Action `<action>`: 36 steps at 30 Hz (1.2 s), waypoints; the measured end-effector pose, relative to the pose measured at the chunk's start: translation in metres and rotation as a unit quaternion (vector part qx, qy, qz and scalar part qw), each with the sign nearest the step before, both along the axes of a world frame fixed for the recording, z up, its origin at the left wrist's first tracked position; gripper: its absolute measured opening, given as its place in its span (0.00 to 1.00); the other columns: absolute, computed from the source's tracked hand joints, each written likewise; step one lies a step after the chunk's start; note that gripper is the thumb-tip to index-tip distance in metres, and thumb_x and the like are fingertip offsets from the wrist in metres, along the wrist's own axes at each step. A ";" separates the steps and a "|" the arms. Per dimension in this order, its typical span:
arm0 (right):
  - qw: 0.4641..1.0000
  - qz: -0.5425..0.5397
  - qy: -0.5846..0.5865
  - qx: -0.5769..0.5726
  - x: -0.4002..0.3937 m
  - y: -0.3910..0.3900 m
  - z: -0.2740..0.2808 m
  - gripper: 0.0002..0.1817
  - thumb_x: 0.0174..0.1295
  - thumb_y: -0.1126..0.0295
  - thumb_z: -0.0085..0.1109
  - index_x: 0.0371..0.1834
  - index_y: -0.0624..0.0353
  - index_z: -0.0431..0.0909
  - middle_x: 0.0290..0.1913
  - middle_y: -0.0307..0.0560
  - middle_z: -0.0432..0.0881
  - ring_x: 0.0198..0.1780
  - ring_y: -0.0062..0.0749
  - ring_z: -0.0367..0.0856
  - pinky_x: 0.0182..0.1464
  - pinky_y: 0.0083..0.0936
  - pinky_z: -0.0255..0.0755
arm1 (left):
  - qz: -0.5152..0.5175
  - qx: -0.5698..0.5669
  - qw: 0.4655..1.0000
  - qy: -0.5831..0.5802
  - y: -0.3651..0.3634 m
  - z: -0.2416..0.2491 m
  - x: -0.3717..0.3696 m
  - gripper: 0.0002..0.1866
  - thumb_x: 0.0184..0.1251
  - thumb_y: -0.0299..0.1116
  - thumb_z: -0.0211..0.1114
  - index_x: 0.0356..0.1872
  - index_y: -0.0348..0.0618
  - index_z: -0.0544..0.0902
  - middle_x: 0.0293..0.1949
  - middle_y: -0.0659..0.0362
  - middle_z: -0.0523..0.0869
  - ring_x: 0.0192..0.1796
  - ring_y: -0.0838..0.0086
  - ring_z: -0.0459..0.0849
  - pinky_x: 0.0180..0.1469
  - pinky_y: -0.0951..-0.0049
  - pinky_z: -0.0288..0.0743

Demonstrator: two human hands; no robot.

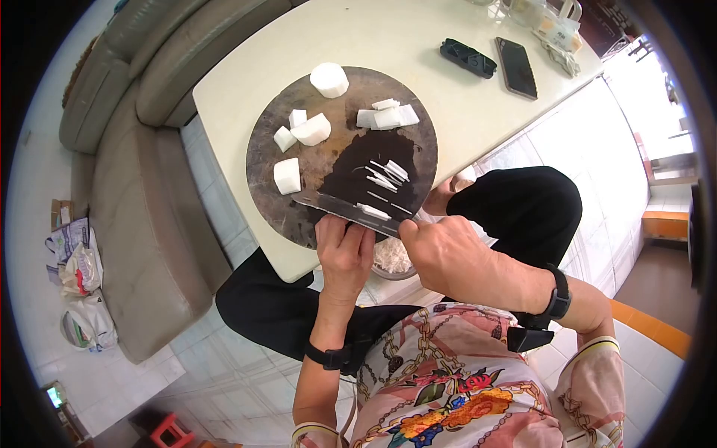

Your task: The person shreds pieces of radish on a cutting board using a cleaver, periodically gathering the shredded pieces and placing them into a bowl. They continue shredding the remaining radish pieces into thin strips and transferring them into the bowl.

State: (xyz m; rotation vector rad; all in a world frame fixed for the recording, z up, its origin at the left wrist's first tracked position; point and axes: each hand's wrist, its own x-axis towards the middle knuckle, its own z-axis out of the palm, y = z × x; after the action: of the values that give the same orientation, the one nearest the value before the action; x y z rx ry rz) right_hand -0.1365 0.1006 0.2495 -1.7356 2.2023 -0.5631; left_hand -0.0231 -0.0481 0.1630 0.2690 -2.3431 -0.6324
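My right hand [442, 250] is closed around the handle of a kitchen knife [328, 204], its wide blade lying across the near part of a round dark cutting board [280, 213]. Thin white strips [372, 212] cling to the blade. My left hand [345, 246] is at the blade's near side, fingers curled in; the blade hides the fingertips and whatever they hold. More cut strips [387, 175] lie beyond the knife. White radish slices [388, 116] are stacked at the board's far right. Peeled white radish chunks [311, 129] sit along its left and far side.
Below the table edge, a bowl of white shreds [392, 257] is partly hidden by my hands. A phone [516, 67] and a black case [468, 58] lie on the pale table [231, 82]. A grey sofa [149, 224] stands to the left.
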 end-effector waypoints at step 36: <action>1.000 0.010 -0.009 0.007 -0.002 -0.004 -0.003 0.10 0.44 0.82 0.58 0.30 0.67 0.69 0.19 0.58 0.77 0.22 0.53 0.80 0.24 0.41 0.72 | 0.016 0.031 0.999 0.010 0.002 -0.004 0.002 0.10 0.44 0.17 0.69 0.31 0.37 0.84 0.38 0.54 0.82 0.42 0.57 0.81 0.46 0.60 0.73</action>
State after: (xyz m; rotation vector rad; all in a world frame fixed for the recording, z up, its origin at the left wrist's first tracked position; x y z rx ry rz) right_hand -0.1382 0.0967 0.2467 -1.7356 2.1690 -0.5549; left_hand -0.0214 -0.0458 0.1591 0.3269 -2.2992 -0.6885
